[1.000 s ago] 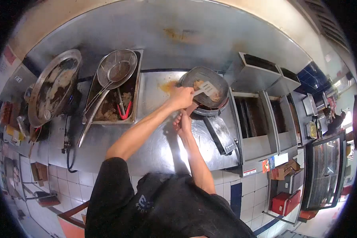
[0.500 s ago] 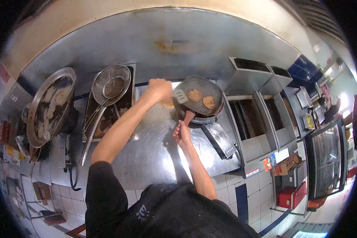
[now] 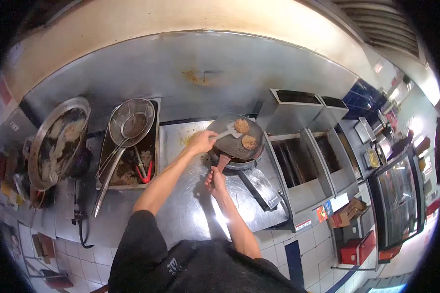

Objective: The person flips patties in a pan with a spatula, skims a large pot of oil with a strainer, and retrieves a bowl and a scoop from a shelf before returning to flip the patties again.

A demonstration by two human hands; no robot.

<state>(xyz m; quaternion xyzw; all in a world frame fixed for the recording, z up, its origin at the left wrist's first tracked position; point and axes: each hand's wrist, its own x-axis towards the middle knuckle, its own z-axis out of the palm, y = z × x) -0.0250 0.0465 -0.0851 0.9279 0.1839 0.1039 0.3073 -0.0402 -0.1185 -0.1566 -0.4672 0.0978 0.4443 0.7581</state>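
My left hand (image 3: 202, 142) is closed round a slotted spatula (image 3: 225, 133), whose blade is right at the edge of the upper patty (image 3: 241, 126). A second browned patty (image 3: 249, 142) lies just below it in the dark pan (image 3: 230, 145). With my right hand (image 3: 216, 181) I grip the pan's reddish-brown handle (image 3: 223, 162). Beneath this pan, partly hidden by it, sits a round pot (image 3: 247, 164) on a small portable stove (image 3: 261, 188).
Two wire strainers (image 3: 132, 122) rest across a greasy tray (image 3: 154, 141) on the left, with red-handled tongs (image 3: 144, 174) in it. Farther left stands a large oil-filled pan (image 3: 35, 161). Deep fryers (image 3: 298, 156) are at the right, and a glass display case (image 3: 398, 195) beyond.
My left hand has come down and to the right, bringing the spatula blade to the upper patty. My right hand stays on the handle. The view has shifted, and red-handled tongs now show.
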